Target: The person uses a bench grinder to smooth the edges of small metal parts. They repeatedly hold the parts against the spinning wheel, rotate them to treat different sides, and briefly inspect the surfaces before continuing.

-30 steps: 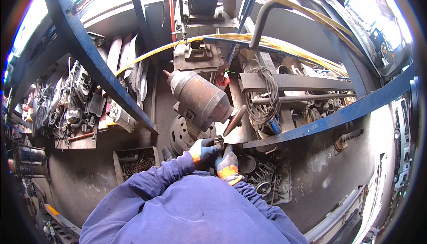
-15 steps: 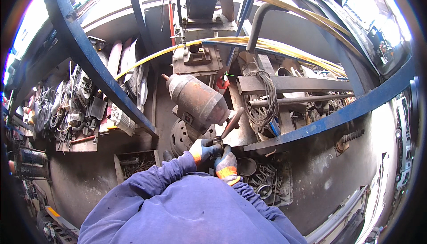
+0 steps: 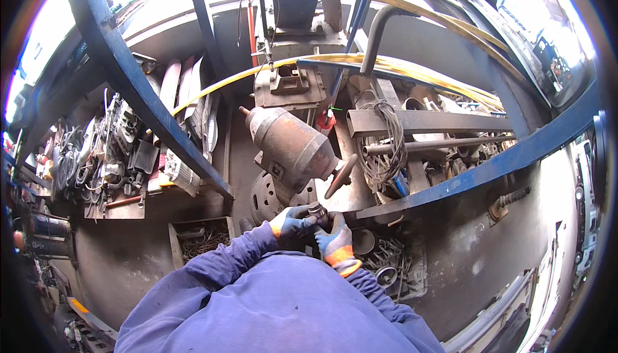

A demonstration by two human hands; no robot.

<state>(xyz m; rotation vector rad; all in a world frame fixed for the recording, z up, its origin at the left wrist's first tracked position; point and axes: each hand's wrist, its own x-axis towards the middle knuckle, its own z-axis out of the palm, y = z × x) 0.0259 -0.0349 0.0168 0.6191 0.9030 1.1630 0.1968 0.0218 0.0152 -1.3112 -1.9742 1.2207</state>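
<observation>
Metal part (image 3: 316, 208) between both hands, before chest: dark, round, stepped. Long axis seems to slant from upper left down toward right hand. Left hand (image 3: 294, 222), gloved: fingers curled round upper end. Right hand (image 3: 334, 238), gloved: fingers closed about lower end; exact spread hidden. Both equally near, touching part. Disc (image 3: 341, 177) ahead, slightly right, apart from part: brown, thin-edged. Motor (image 3: 291, 147) behind disc: barrel-shaped, rusty. Wheel (image 3: 262, 200) below motor: holed metal.

The metal part (image 3: 315, 209) is dark, the jacket (image 3: 277, 301) purplish-blue.
</observation>
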